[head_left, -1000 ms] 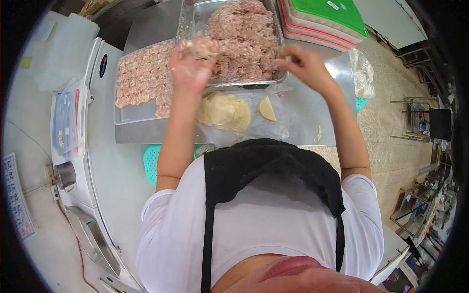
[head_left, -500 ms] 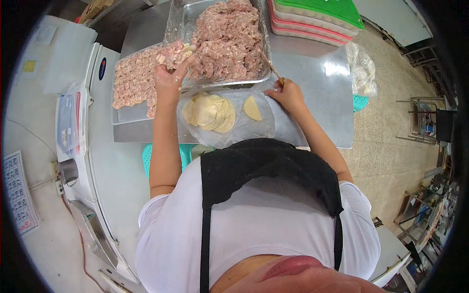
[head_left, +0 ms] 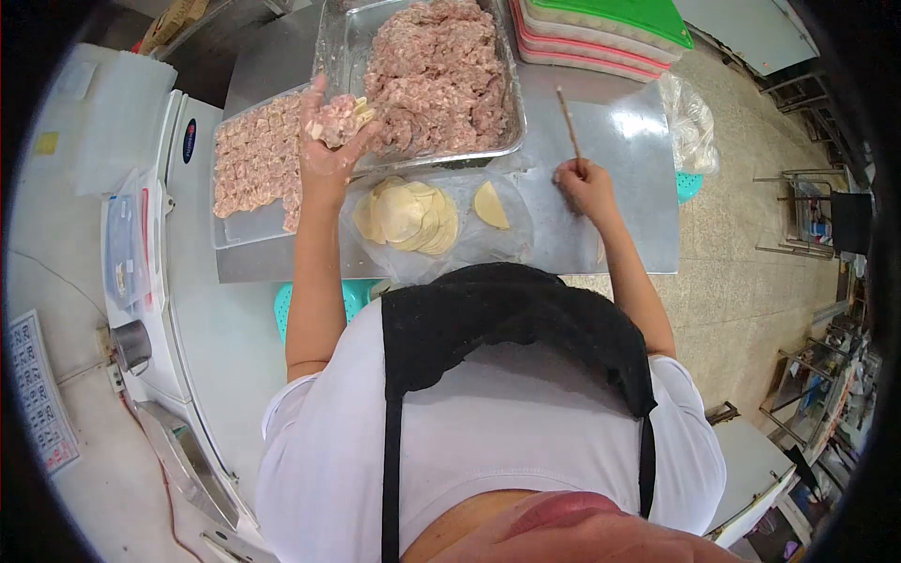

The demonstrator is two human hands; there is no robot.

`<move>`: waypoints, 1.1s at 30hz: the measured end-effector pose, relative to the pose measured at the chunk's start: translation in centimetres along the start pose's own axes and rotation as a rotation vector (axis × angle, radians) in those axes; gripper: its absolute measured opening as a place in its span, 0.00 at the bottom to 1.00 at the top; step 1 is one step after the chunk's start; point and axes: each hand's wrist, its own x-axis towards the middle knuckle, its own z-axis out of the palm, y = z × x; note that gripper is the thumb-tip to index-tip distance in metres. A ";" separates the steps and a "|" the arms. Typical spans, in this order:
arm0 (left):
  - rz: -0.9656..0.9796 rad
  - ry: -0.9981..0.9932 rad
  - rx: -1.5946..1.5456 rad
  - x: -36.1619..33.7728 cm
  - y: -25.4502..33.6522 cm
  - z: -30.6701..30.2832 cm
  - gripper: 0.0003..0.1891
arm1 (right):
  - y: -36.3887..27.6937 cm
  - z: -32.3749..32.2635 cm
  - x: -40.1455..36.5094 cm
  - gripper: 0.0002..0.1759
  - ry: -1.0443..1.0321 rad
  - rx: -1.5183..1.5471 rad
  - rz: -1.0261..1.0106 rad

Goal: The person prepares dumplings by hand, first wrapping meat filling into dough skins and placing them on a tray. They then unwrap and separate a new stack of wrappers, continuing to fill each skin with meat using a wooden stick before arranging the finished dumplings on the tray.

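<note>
1. Left hand (head_left: 324,164): I find it at the left side of the pan (head_left: 346,52), thumb and fingers cupped around a lump of meat (head_left: 338,123) with pale edges.
2. Right hand (head_left: 587,190): I note it right of the pan, on the near side, fingers closed on the lower end of a thin stick (head_left: 570,122).
3. Stock: loose meat (head_left: 436,75) fills most of the pan. Left of the pan, a plastic tray (head_left: 251,231) bears rows of small meat pieces (head_left: 253,155). At the pan's near side lie round dough skins (head_left: 413,216) and one half-round piece (head_left: 489,205).
4. Handling, my judgement: the lump looks soft; a light, level cup suits it, since squeezing could split it. The stick is best gripped low and steady.
</note>
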 end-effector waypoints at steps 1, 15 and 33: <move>0.008 -0.081 0.115 0.1 -0.6 -1.1 0.26 | -1.1 -0.7 -0.1 0.12 -0.001 0.136 0.035; 0.166 -0.526 0.077 1.6 -1.5 -5.1 0.35 | -21.3 2.1 2.7 0.18 -0.221 0.008 -0.294; -0.235 -0.483 0.430 4.8 -5.2 -5.0 0.19 | -19.1 5.8 4.8 0.12 -0.189 -0.730 -0.565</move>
